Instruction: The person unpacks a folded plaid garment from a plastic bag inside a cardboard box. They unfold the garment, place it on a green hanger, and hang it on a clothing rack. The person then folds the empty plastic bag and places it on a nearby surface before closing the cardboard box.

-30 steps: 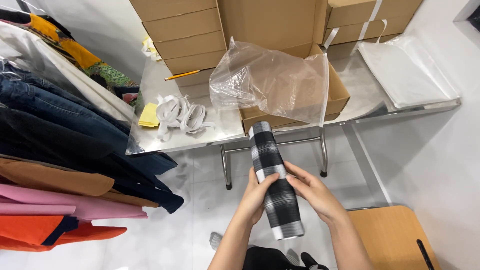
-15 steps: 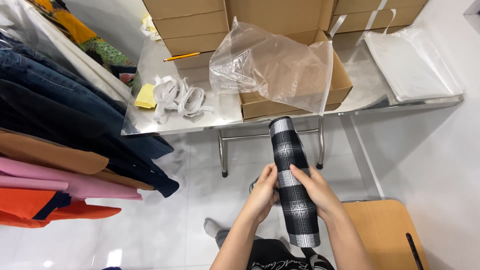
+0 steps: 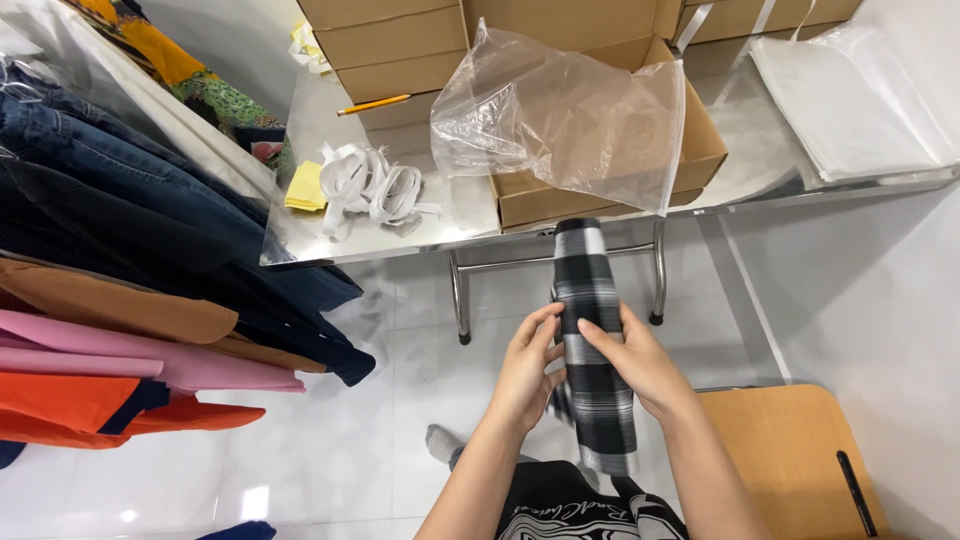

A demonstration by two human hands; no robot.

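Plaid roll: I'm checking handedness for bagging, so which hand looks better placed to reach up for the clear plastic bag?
Probably the right hand: it sits more directly below the clear plastic bag, while the left hand could keep gripping the plaid roll.

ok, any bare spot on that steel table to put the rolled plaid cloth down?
Both hands, left hand and right hand, grip the black-and-white plaid cloth roll. On the shiny steel table, bare strips lie between the white strap tangle and the open cardboard box, and between that box and the white sheet stack. The back is crowded.
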